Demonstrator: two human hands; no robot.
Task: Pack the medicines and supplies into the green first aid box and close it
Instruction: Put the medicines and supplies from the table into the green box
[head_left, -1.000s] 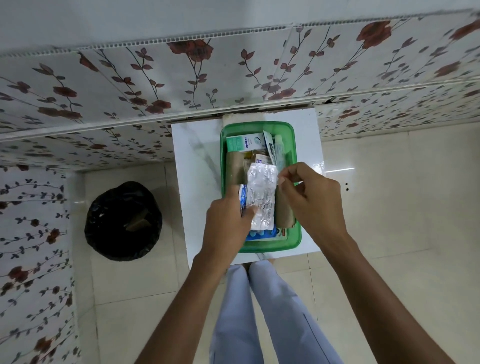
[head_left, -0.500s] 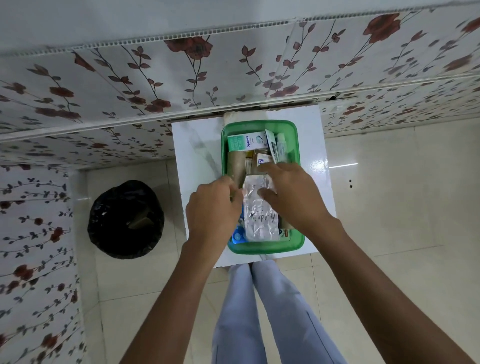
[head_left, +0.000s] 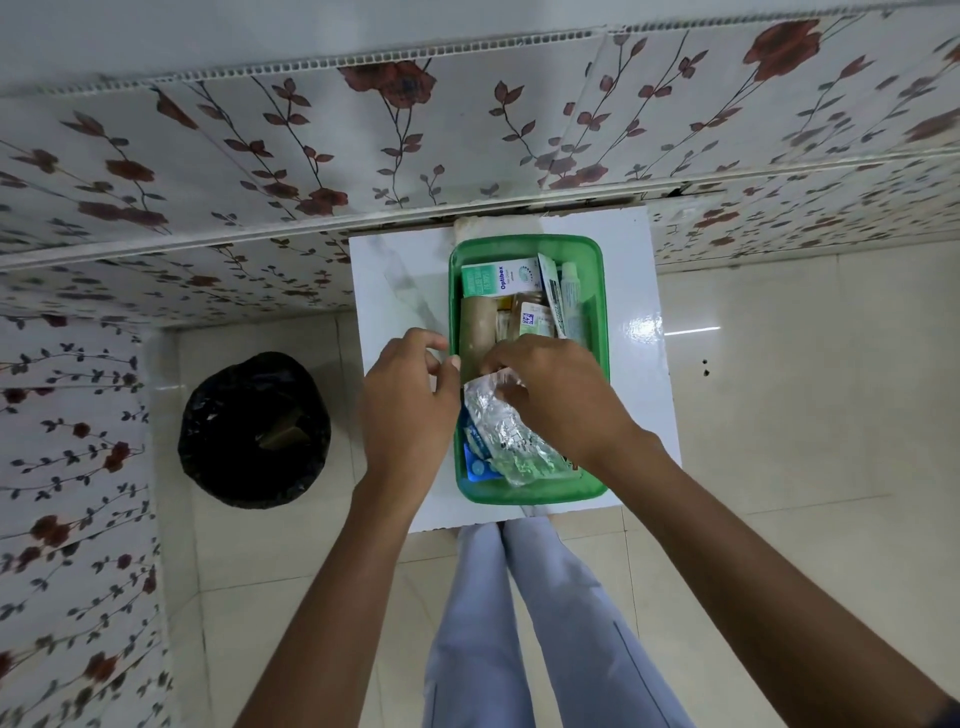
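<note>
The green first aid box (head_left: 535, 498) stands lidless on a small white table (head_left: 400, 291). At its far end lie a white and green Optibex carton (head_left: 498, 280) and a white tube (head_left: 571, 291); a brown roll (head_left: 478, 327) runs along the left side. A silver blister pack (head_left: 511, 441) lies slanted over a blue packet (head_left: 475, 462) at the near end. My right hand (head_left: 550, 395) reaches into the box with its fingers closed on the pack's upper end. My left hand (head_left: 405, 405) hovers by the left rim, fingers curled and apart, holding nothing.
A black-lined waste bin (head_left: 254, 431) stands on the tiled floor left of the table. Floral wall panels run behind and to the left. A pale object (head_left: 493, 226) shows behind the box, against the wall. My legs in pale trousers (head_left: 519, 623) are below the table's near edge.
The silver blister pack has gone down from above the box to lie inside it. My left hand has let go of it and moved left to the rim. My right hand stays on it.
</note>
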